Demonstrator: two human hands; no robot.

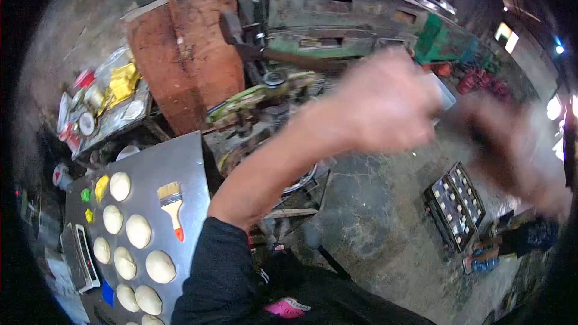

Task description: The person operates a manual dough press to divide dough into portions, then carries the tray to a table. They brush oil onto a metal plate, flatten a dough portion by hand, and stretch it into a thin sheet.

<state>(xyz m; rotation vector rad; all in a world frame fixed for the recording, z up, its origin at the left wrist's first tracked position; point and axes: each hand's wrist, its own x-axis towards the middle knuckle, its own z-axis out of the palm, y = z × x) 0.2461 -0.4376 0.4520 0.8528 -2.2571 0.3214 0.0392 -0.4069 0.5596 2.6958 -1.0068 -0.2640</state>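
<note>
My left hand (391, 105) is raised in the middle of the view, blurred by motion, with its fingers curled into a fist. A pale, flat-edged thing (444, 90) shows right beside its knuckles; I cannot tell whether the hand holds it. Farther right, my right hand (503, 138) is a dark smear whose fingers do not show. To the lower left is a metal table (189, 171) bearing several rounded dough balls (138, 232). A flat brush (171, 207) with pale bristles and a red handle tip lies beside them, away from both hands.
On the table's left edge stands a weighing scale (86, 256). A side table (135, 111) holds a yellow bag (123, 81) and containers. Ahead are a rusty panel (198, 54) and a greenish metal cabinet (325, 21). A dark tray (454, 204) with small pale pieces stands at right, near another person (524, 238).
</note>
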